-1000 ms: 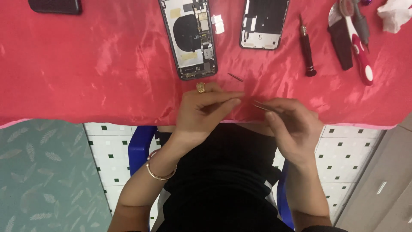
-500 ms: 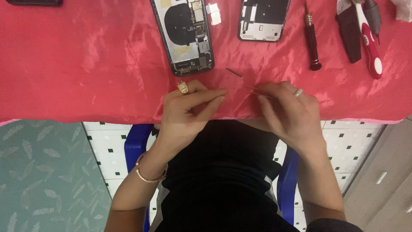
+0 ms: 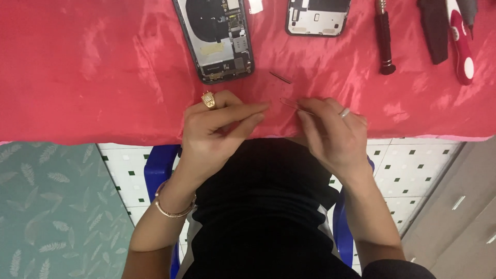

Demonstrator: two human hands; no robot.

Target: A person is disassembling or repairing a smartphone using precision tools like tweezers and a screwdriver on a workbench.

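Tweezers [image 3: 295, 105]: thin metal pair, held in my right hand [image 3: 333, 137] low over the red cloth [image 3: 103, 67], tips aimed left toward my other hand so both can meet on one spot near the table's front edge.
Right hand fingers [image 3: 310, 116]: pressed together around the tweezers' shaft, pinching it like a pen; whether the tips themselves are squeezed on anything is too small to tell.
Left hand [image 3: 217, 132]: resting on the cloth, two fingers stretched out flat and side by side toward the tweezer tips, apparently to steady the fabric there. It grips nothing that I can see (the gold ring [image 3: 208, 98] sits on the knuckle nearest the phone).
Small dark strip [image 3: 280, 77]: lies loose on the cloth just above the tweezer tips, between them and the phone, apart from both hands.
Opened phone body [image 3: 217, 39]: lies back-open with its insides facing up, just beyond my left hand, close enough to reach without shifting.
Second phone piece [image 3: 318, 18]: a smaller opened shell, to the right of the first and well apart from my hands.
Screwdriver [image 3: 385, 36]: dark handle, laid upright to the right, out of the working spot.
Red-and-white tool [image 3: 461, 46]: at the far right beside a dark flat piece [image 3: 433, 31], parked well clear.
Cloth: draped over the table edge; I judge it keeps tiny parts visible and stops them rolling.
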